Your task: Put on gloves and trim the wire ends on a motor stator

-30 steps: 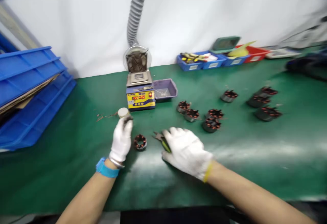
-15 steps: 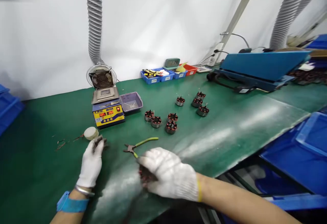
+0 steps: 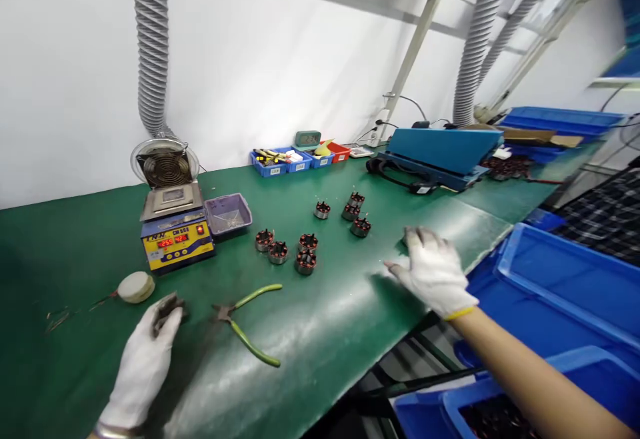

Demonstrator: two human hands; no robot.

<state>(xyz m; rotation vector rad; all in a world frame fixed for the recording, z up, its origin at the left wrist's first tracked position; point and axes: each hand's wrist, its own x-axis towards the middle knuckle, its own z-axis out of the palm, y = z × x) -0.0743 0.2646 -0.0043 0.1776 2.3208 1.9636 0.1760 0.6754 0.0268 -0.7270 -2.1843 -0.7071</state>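
One white-gloved hand, the person's left hand (image 3: pixel 143 362), is curled low over the bench (image 3: pixel 325 325), its fingertips dark; from where I stand I cannot tell whether that grip has closed on something small. The right hand (image 3: pixel 434 271) reaches well away, palm down near the front edge, fingers spread, with nothing visible in its grip.

Between the hands lie the pliers (image 3: pixel 225 312), handles splayed, held by neither. Beyond them stand eight wound cores (image 3: pixel 305 263), coils up: four nearer ones in two touching or nearly touching pairs, one alone farther back, and three bunched to its right. Thin leads poke up from several, so I'd judge at least those are not fully trimmed. Wire scraps (image 3: pixel 59 319) beside a whitish round pad (image 3: pixel 134 287) suggest some cutting is already done.

Behind, a yellow-and-blue unit (image 3: pixel 177 247) has its red digits lit, next to a purple tray (image 3: pixel 245 212). Dark pieces (image 3: pixel 495 417) fill part of a blue bin (image 3: pixel 453 407) below the right forearm; whether those are finished or waiting, I can't say. My guess is the batch is partway through.
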